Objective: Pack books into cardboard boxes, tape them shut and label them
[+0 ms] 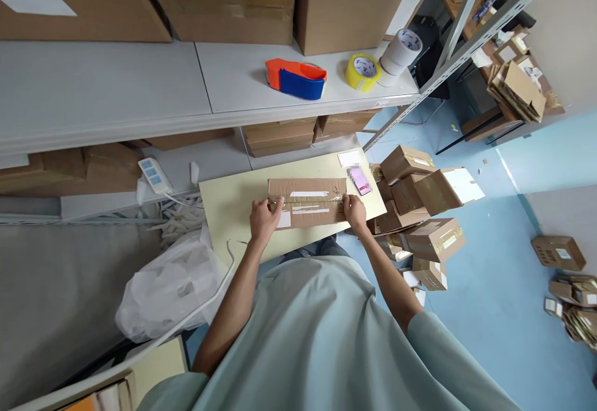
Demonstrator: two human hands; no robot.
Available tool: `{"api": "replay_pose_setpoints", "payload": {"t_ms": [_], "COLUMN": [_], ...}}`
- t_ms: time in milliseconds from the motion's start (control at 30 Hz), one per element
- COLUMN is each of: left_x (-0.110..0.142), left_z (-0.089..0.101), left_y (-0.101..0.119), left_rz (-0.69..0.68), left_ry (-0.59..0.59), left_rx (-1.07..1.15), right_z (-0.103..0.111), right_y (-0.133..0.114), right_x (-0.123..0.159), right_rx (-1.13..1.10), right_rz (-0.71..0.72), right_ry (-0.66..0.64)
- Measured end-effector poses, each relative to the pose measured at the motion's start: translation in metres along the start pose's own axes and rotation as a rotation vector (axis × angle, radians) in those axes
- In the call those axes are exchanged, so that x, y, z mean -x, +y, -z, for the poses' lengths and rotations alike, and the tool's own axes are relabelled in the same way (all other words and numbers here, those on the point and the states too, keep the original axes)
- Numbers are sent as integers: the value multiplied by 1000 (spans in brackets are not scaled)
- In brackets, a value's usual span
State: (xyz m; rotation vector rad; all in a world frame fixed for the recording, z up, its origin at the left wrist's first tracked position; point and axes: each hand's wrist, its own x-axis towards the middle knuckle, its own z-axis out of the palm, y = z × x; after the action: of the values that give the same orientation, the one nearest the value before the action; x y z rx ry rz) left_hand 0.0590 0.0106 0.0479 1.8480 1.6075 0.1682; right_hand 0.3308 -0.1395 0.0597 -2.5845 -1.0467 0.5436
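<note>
A flat brown cardboard box [308, 217] lies on a pale yellow board [233, 203] in front of me. Clear tape runs along its middle seam, and white paper strips are stuck to its top. My left hand [265, 218] grips the box's left end, its fingers curled at the edge. At the opposite end, my right hand [356, 212] pinches the edge near the seam. A phone with a pink screen [359, 180] rests on the board just beyond my right hand, beside a white paper slip [349, 158].
Above the board, a grey shelf [140, 87] holds an orange-and-blue tape dispenser [298, 79], a yellow tape roll [362, 73], white rolls [400, 53] and large cartons [233, 7]. Cardboard boxes [429, 237] are piled at right. A white plastic bag [168, 286] and power strip [155, 176] are at left.
</note>
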Motion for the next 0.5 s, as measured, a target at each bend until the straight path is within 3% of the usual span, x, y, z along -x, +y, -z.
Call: {"api": "replay_pose_setpoints", "payload": {"t_ms": [167, 300, 500], "left_x": [2, -3, -11], "left_z": [-7, -9, -4], "left_y": [1, 2, -7], "left_rz": [-41, -2, -63], "left_ry": [5, -21, -85], "left_rx": [-10, -26, -46], "right_z": [-14, -11, -1], "right_y": [-19, -8, 22], "right_x": [5, 8, 14], "right_rx": [207, 23, -336], "right_rz": [-14, -37, 154], "right_ry": [65, 4, -35]}}
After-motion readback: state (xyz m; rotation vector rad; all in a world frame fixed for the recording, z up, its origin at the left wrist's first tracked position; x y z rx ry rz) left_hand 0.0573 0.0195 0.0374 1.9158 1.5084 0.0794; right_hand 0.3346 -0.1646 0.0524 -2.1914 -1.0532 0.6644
